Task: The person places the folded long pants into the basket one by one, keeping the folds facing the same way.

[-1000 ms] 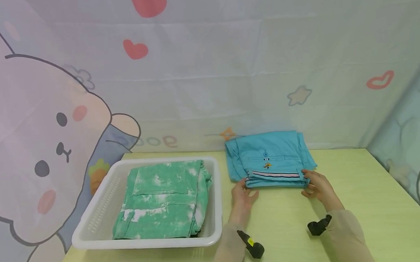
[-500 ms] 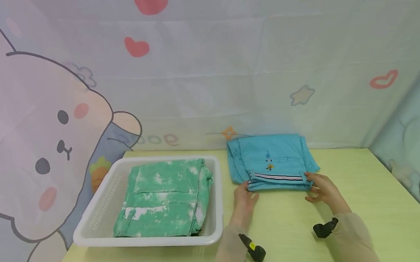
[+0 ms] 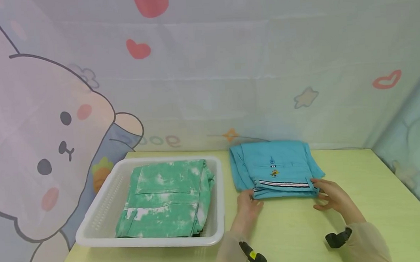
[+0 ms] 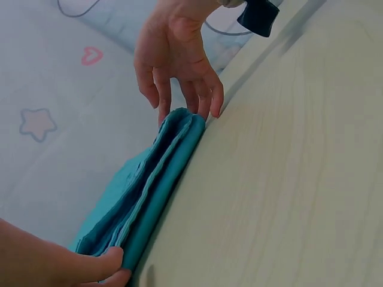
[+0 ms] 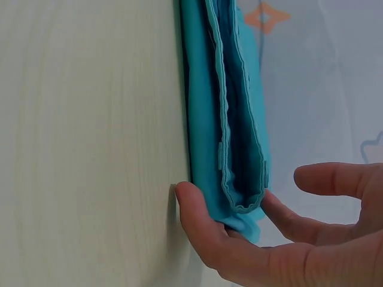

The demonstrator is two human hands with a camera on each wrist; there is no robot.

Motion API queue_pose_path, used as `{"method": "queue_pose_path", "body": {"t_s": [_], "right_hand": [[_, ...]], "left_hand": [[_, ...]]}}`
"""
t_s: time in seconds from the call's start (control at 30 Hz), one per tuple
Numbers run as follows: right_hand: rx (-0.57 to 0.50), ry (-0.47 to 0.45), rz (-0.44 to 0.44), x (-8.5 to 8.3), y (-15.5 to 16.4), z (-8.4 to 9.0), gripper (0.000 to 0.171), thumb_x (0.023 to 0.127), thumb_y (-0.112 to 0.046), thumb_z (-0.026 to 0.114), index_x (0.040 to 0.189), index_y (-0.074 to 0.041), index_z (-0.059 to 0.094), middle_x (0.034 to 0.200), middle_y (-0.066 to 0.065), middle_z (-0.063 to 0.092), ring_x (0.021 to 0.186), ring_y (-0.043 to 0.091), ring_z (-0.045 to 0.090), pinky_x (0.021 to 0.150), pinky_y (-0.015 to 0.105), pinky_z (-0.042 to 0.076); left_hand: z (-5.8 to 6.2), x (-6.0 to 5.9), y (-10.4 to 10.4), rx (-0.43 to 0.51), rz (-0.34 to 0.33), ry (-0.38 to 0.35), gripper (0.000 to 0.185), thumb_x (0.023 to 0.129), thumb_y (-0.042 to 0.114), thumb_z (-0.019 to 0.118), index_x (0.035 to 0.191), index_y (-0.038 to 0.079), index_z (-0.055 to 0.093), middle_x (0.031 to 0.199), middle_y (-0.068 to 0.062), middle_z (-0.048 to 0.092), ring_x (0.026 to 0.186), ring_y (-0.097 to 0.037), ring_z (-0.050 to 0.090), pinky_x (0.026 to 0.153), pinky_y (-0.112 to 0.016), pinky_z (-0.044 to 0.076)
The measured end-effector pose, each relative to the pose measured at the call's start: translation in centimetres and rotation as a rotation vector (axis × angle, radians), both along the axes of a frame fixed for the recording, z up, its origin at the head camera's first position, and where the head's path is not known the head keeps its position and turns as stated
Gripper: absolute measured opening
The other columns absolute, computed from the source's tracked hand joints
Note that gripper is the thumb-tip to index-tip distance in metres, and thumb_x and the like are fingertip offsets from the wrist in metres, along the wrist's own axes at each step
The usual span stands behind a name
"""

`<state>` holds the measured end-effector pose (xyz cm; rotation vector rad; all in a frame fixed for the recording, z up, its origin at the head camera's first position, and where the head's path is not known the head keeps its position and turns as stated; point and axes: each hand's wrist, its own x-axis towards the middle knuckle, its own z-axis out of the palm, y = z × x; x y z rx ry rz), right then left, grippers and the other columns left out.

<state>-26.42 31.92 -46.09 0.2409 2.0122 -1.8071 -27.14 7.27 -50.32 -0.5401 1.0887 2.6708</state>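
Folded blue trousers (image 3: pixel 281 163) lie toward the back of the table, their striped waistband edge facing me. A button and a small embroidered figure show on them. My left hand (image 3: pixel 248 207) holds the near left corner, and the left wrist view shows its thumb (image 4: pixel 111 263) against the folded layers. At the near right corner, my right hand (image 3: pixel 336 198) has its thumb and fingers round the end of the fold. In the right wrist view one finger of the right hand (image 5: pixel 281 254) stands off the cloth. Fingertips under the fold are hidden.
A white plastic basket (image 3: pixel 220 209) stands on the left of the table, with folded green-and-white trousers (image 3: pixel 165 200) in it. A printed curtain (image 3: pixel 211 87) hangs behind the table (image 3: pixel 290 233). Each sleeve carries a black wrist device (image 3: pixel 338 238).
The blue trousers have slid a little toward me and slightly right, both hands moving with them. The view has shifted slightly. The basket and green trousers stay in place.
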Motion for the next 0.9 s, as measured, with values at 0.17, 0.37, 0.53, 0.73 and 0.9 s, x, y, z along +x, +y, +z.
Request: {"method": "queue_pose_path", "body": {"t_s": [0.17, 0.37, 0.53, 0.73, 0.9], "right_hand": [[0.014, 0.015, 0.026, 0.8, 0.3, -0.1, 0.061, 0.095, -0.025, 0.034, 0.142, 0.001, 0.005, 0.144, 0.027, -0.016, 0.128, 0.053, 0.001, 0.077, 0.042, 0.05], [0.047, 0.032, 0.063, 1.9, 0.9, -0.2, 0.062, 0.095, -0.029, 0.036, 0.142, 0.001, 0.008, 0.143, 0.03, -0.015, 0.126, 0.054, 0.003, 0.077, 0.042, 0.05], [0.072, 0.02, 0.08, 2.9, 1.2, -0.3, 0.062, 0.095, -0.028, 0.033, 0.142, 0.002, 0.006, 0.143, 0.032, -0.014, 0.126, 0.055, 0.004, 0.077, 0.042, 0.05], [0.106, 0.04, 0.103, 4.0, 1.5, -0.5, 0.061, 0.095, -0.03, 0.033, 0.141, 0.004, 0.009, 0.142, 0.033, -0.009, 0.123, 0.055, 0.01, 0.076, 0.043, 0.051], [0.122, 0.043, 0.118, 4.7, 1.9, -0.7, 0.062, 0.095, -0.031, 0.035, 0.14, 0.005, 0.01, 0.143, 0.031, -0.01, 0.122, 0.058, 0.009, 0.075, 0.042, 0.051]], "left_hand": [[2.3, 2.1, -0.4, 0.012, -0.021, -0.017, 0.066, 0.083, -0.002, 0.033, 0.134, -0.017, -0.006, 0.138, -0.04, -0.006, 0.129, -0.053, -0.001, 0.107, -0.055, 0.007], [4.4, 4.2, -0.6, 0.037, -0.037, -0.019, 0.067, 0.082, -0.004, 0.03, 0.133, -0.014, -0.012, 0.138, -0.04, -0.01, 0.128, -0.053, -0.005, 0.107, -0.057, 0.005], [4.2, 5.2, -0.6, -0.003, -0.054, -0.01, 0.055, 0.081, -0.002, 0.032, 0.129, -0.013, 0.006, 0.139, -0.038, 0.001, 0.129, -0.053, 0.006, 0.105, -0.059, 0.013], [4.2, 6.4, -0.5, -0.027, -0.067, -0.002, 0.045, 0.079, -0.003, 0.032, 0.12, -0.011, 0.014, 0.137, -0.037, 0.005, 0.127, -0.054, 0.01, 0.103, -0.061, 0.015], [4.2, 7.0, -0.6, -0.033, -0.102, -0.001, 0.061, 0.077, -0.004, 0.032, 0.129, -0.017, 0.003, 0.138, -0.038, -0.002, 0.127, -0.055, 0.006, 0.103, -0.062, 0.014]]}}
